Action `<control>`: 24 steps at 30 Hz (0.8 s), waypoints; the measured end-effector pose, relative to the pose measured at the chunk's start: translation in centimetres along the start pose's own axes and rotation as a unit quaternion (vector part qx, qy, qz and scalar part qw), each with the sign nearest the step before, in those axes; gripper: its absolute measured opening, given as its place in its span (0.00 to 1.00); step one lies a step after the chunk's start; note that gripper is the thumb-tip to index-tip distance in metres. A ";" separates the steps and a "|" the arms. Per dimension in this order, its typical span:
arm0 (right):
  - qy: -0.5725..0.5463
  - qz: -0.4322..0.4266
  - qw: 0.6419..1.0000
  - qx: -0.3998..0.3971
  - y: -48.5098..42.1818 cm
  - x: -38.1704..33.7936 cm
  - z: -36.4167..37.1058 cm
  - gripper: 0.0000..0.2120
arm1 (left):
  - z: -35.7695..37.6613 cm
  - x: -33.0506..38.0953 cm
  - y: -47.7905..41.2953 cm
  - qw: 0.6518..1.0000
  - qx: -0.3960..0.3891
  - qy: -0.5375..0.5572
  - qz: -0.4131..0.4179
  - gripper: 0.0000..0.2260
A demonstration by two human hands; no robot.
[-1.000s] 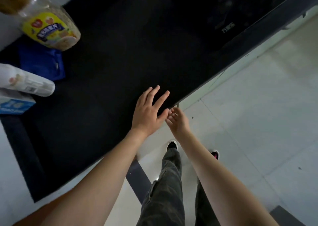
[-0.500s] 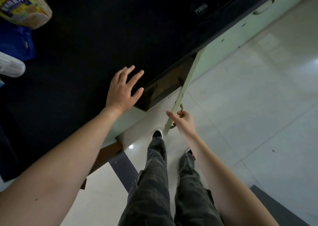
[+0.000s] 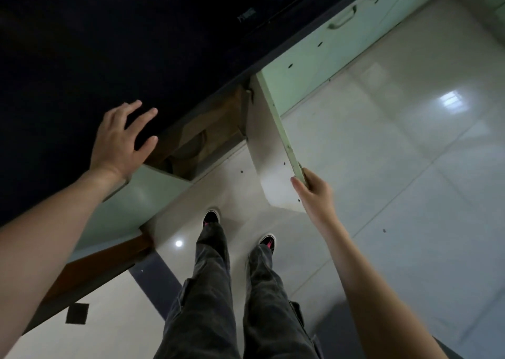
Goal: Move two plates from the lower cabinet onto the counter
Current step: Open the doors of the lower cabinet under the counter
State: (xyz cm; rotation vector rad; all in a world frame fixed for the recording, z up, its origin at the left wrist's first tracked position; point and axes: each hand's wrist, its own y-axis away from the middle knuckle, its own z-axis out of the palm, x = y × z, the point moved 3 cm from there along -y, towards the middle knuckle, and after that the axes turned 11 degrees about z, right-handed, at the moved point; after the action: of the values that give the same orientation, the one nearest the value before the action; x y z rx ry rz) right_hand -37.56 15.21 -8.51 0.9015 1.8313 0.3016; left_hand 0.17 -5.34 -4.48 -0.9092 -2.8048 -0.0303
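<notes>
The black counter fills the upper left. My left hand rests flat on its front edge, fingers spread, holding nothing. Below the counter the lower cabinet stands open, its inside brown and dim. A round rim in there looks like a plate; I cannot tell how many there are. The pale green cabinet door swings out toward me. My right hand grips the door's outer edge near its lower corner.
More pale green cabinet fronts with curved handles run along to the right under the counter. A shiny pale tiled floor lies to the right. My legs in dark trousers and two black shoes stand just before the open cabinet.
The cabinet door has swung from shut to wide open, pulled by my right hand, which moved from the handle to the door's edge. My view dropped toward the floor; the jars on the counter left the frame.
</notes>
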 end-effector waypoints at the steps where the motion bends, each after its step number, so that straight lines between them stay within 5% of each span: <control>1: 0.018 -0.010 1.000 -0.007 -0.7 0.2 -1.0 0.13 | 0.0 0.1 0.0 1.000 0.000 0.000 -0.003 0.25; 8: 0.115 -0.068 0.989 -0.056 -7.5 1.2 -8.3 0.08 | 0.7 -0.7 0.1 1.000 0.014 0.007 0.008 0.26; 24: 0.248 -0.107 0.963 -0.018 -11.3 0.6 -12.0 0.20 | 1.1 -0.7 -0.3 0.998 0.043 -0.010 0.034 0.25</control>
State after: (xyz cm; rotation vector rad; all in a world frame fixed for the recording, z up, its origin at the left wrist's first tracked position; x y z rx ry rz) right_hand -53.21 10.20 -10.14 0.6277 2.3554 0.4530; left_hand 0.30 -5.92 -5.70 -0.9894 -2.7665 0.1089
